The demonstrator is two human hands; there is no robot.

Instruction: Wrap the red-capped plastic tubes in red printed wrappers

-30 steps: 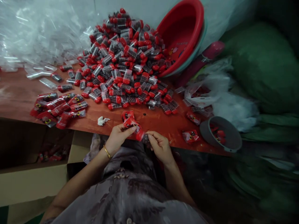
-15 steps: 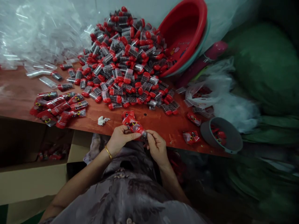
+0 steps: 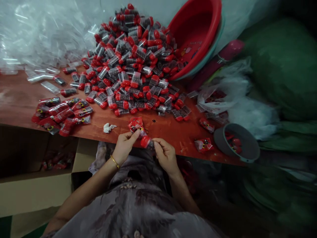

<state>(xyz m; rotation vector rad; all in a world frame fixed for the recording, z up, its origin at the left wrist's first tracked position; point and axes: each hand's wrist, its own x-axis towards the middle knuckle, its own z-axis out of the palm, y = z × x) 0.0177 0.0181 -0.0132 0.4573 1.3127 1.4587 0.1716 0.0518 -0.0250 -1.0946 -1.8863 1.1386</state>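
My left hand (image 3: 125, 147), with a gold bracelet at the wrist, pinches a red printed packet (image 3: 136, 123) at the table's front edge. Between my hands is a small clear tube with a red cap (image 3: 145, 141). Its dark-filled end is held in the fingertips of my right hand (image 3: 165, 154), and its red cap points toward my left hand. Behind them rises a large pile of red-capped clear tubes (image 3: 135, 79) with dark contents. Several filled red packets (image 3: 63, 114) lie on the left.
Clear plastic sleeves (image 3: 44, 33) heap up at the back left. A red basin (image 3: 210, 19) leans behind the pile. On the right are a grey bowl (image 3: 250, 145) of red pieces and a red packet (image 3: 203, 144). An open cardboard box (image 3: 37, 188) sits below the table's left edge.
The tube's red cap now shows apart from the printed packet, where it overlapped it before. My left fingers have shifted slightly up onto the packet.
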